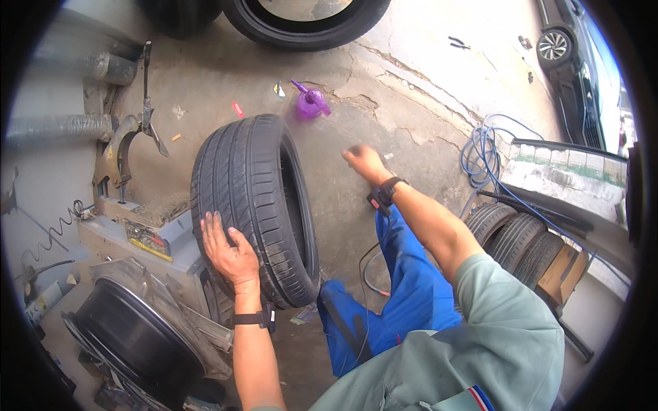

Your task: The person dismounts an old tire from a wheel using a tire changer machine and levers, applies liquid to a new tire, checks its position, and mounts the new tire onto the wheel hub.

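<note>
A black tyre (250, 205) stands upright on the floor in front of me, its grooved tread turned toward the left and its opening toward the right. My left hand (229, 253) lies flat on the near part of the tread, fingers stretched out. Off to the right of the tyre, my right hand (364, 164) hangs in the air with curled fingers, slightly blurred; no object shows in it. Each wrist wears a dark band with a small device. Beyond the tyre, a purple spray bottle (311, 103) is on the floor.
At lower left is a wheel rim (137, 335) beside a grey machine (164, 246) with a metal arm. Another tyre (305, 31) lies at the top. On the right are a coiled blue hose (483, 154), several stacked tyres (514, 236) and a parked car (582, 89). Pliers (458, 43) lie far off.
</note>
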{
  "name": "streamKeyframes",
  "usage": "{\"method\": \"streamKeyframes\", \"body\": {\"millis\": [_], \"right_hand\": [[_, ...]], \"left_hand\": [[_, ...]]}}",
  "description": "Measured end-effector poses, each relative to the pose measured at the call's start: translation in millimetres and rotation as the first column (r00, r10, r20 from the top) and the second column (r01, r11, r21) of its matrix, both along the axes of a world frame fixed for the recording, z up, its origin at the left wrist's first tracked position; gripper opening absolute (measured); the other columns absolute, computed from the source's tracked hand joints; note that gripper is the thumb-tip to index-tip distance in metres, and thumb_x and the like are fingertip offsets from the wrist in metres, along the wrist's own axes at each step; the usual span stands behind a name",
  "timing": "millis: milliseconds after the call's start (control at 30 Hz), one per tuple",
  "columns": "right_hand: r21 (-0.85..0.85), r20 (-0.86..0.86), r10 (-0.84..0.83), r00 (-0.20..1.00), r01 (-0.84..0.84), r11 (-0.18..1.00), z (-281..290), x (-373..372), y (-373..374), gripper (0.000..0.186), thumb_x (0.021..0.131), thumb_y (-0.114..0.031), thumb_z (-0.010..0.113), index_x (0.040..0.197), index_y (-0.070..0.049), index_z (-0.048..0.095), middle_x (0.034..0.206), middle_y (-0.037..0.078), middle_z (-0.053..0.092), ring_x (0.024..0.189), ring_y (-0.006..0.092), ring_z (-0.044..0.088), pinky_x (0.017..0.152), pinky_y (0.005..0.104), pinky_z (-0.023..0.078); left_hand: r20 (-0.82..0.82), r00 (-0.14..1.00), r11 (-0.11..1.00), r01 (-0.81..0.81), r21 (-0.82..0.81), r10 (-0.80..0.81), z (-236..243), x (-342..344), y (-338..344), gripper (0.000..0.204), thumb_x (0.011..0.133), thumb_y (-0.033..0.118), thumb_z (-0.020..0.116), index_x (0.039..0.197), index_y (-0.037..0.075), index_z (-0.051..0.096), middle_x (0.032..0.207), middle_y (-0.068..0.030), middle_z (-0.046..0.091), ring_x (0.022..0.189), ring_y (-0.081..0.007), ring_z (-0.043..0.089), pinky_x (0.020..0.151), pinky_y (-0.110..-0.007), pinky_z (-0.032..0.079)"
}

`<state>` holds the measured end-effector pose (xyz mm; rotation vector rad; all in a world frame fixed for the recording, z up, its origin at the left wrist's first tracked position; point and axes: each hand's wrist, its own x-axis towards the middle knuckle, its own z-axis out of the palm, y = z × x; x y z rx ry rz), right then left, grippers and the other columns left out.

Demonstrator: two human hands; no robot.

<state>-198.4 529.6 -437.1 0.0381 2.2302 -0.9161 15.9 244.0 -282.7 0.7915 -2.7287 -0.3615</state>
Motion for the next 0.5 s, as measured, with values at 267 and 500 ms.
{"method": "streamKeyframes", "body": {"millis": [267, 500], "right_hand": [[0.132, 0.025, 0.264, 0.964, -0.265, 0.955, -121, -179, -66, 0.082, 0.081, -0.055, 0.068, 0.135, 0.005, 0.053, 0.132, 0.026, 0.06, 0.125, 0.0367, 0.057, 0.106, 0.0412, 0.044], [-0.047, 0.353, 0.14, 0.925, -0.132, 0.99, -198, -183, -72, 0.069, 0.085, -0.057, 0.061, 0.125, -0.001, 0.063, 0.119, 0.014, 0.067, 0.117, 0.0263, 0.058, 0.102, 0.0347, 0.042]], "left_hand": [[0.13, 0.987, 0.989, -0.112, 0.099, 0.098, 1, -88, -61, 0.033, 0.095, 0.008, 0.055, 0.125, -0.003, 0.062, 0.135, -0.017, 0.061, 0.132, -0.0338, 0.051, 0.112, -0.042, 0.036], [0.147, 0.981, 0.97, -0.155, 0.187, 0.129, 2, -125, -72, 0.031, 0.098, 0.01, 0.056, 0.125, -0.002, 0.063, 0.135, -0.0161, 0.061, 0.13, -0.0296, 0.054, 0.111, -0.04, 0.037]]}}
